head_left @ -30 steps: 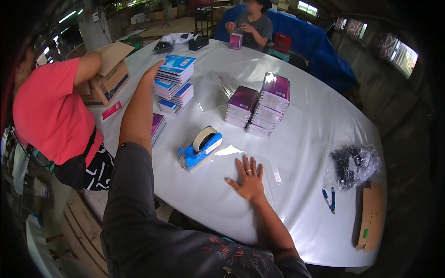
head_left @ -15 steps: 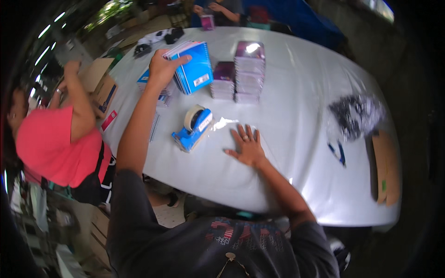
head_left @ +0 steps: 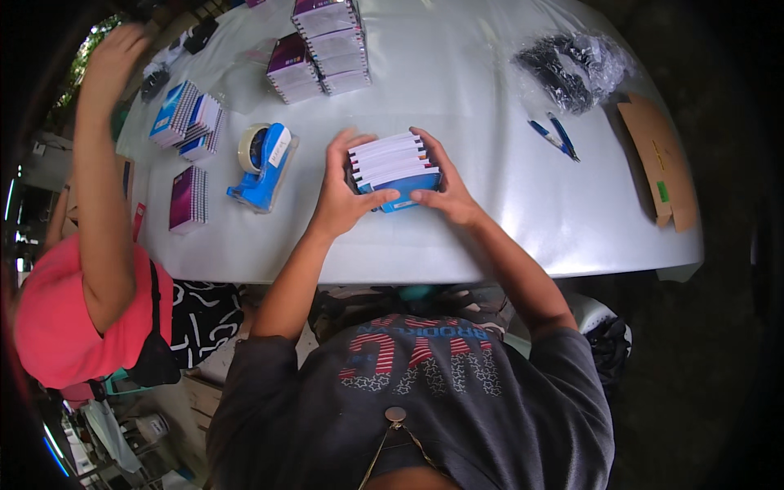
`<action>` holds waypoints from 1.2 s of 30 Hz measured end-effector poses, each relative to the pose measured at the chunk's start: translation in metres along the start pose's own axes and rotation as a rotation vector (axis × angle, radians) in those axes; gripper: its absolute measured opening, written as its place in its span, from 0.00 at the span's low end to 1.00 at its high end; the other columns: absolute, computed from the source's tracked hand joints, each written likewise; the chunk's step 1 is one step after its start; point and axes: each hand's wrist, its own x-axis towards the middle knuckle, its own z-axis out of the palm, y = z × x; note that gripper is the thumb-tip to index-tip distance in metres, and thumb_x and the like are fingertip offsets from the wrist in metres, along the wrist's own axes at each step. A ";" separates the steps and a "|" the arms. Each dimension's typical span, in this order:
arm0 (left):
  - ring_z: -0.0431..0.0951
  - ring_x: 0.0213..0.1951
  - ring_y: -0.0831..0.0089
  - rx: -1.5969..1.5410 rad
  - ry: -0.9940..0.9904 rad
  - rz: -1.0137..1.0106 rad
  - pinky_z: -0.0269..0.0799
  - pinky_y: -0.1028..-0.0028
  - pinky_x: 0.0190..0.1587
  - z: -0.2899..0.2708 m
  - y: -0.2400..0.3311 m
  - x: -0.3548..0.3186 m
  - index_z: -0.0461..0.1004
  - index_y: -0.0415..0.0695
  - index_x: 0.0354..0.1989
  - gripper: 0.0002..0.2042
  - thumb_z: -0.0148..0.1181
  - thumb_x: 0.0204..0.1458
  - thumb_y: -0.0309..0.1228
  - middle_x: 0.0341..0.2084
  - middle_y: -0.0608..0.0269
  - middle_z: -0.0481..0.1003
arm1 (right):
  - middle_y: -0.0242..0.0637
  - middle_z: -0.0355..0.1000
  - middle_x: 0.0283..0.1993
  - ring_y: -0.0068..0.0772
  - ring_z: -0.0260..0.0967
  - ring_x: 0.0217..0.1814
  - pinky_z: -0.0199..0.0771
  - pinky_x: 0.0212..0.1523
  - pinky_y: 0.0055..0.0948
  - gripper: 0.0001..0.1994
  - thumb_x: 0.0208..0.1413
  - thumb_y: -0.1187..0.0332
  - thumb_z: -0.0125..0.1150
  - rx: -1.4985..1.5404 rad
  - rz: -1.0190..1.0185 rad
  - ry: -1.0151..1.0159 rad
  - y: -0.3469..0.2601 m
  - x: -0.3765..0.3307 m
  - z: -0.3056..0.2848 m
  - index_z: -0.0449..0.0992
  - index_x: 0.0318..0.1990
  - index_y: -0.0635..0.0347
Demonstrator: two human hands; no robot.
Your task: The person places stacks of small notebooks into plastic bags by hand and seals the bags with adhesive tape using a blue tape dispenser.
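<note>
a stack of notebooks (head_left: 394,163) is clasped between left hand (head_left: 345,196) and right hand (head_left: 445,189) near the bench's (head_left: 490,229) front edge; a tape dispenser (head_left: 265,167) is seen just left.

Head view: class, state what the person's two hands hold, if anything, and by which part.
Both hands, left hand and right hand, grip a stack of blue-covered notebooks by its two opposite ends.
</note>
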 end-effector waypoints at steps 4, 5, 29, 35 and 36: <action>0.64 0.55 0.64 -0.163 0.107 0.010 0.63 0.65 0.57 0.018 -0.019 -0.011 0.44 0.42 0.63 0.52 0.75 0.34 0.44 0.53 0.53 0.60 | 0.42 0.58 0.59 0.35 0.55 0.62 0.54 0.62 0.34 0.49 0.38 0.57 0.74 0.022 0.006 0.142 0.024 0.001 0.017 0.48 0.65 0.59; 0.65 0.54 0.64 -0.143 0.120 -0.021 0.64 0.65 0.56 0.020 -0.025 -0.013 0.44 0.40 0.62 0.52 0.75 0.34 0.48 0.52 0.53 0.59 | 0.41 0.58 0.58 0.35 0.55 0.62 0.54 0.62 0.34 0.50 0.38 0.55 0.75 0.034 0.010 0.166 0.028 0.000 0.019 0.47 0.64 0.59; 0.62 0.54 0.48 0.476 -0.067 0.008 0.57 0.57 0.56 0.013 -0.049 -0.052 0.65 0.39 0.54 0.34 0.61 0.46 0.53 0.52 0.45 0.63 | 0.39 0.64 0.55 0.27 0.60 0.58 0.60 0.58 0.32 0.45 0.39 0.64 0.75 -0.154 0.206 -0.173 0.031 -0.005 -0.016 0.49 0.61 0.61; 0.61 0.54 0.49 0.662 -0.083 0.067 0.55 0.54 0.54 0.011 -0.033 -0.049 0.62 0.38 0.55 0.37 0.61 0.44 0.55 0.50 0.46 0.62 | 0.41 0.63 0.57 0.38 0.59 0.60 0.56 0.61 0.36 0.42 0.37 0.59 0.75 -0.515 0.140 -0.282 0.031 -0.006 -0.029 0.57 0.60 0.58; 0.61 0.54 0.49 0.880 -0.054 0.081 0.54 0.54 0.53 0.012 -0.032 -0.052 0.61 0.38 0.56 0.38 0.61 0.44 0.56 0.50 0.46 0.62 | 0.43 0.63 0.58 0.43 0.57 0.61 0.54 0.62 0.39 0.41 0.36 0.57 0.75 -0.741 0.031 -0.339 0.033 -0.007 -0.029 0.61 0.59 0.57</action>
